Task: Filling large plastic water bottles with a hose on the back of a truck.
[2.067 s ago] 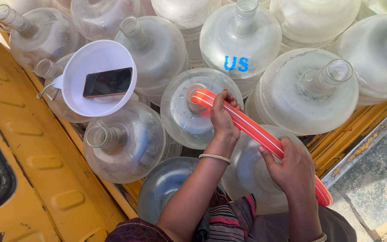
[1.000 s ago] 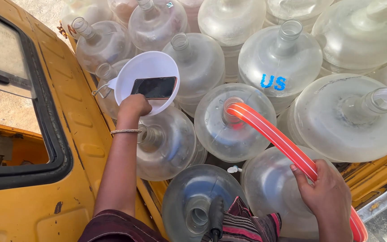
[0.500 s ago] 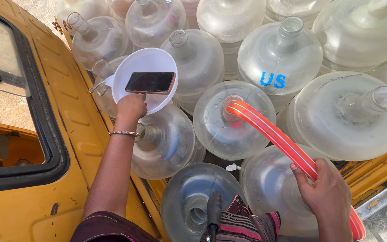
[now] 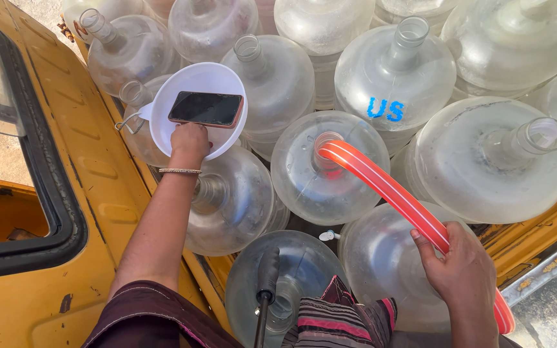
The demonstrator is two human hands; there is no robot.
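The left hand point(image 4: 189, 143) grips the near rim of a white funnel point(image 4: 196, 84), which rests among the necks of clear water jugs; a dark phone point(image 4: 205, 108) lies flat inside the funnel, just above the fingers. The right hand point(image 4: 462, 274) is closed around an orange-red hose point(image 4: 391, 193), whose far end sits in the mouth of the middle jug point(image 4: 330, 169). Jugs crowd every side: one with blue letters point(image 4: 396, 77) stands behind the hose, another point(image 4: 494, 164) lies to the right. A yellow vehicle body point(image 4: 66, 193) borders the jugs on the left. A black handle point(image 4: 267, 274) rises near the striped cloth point(image 4: 340, 319) below.
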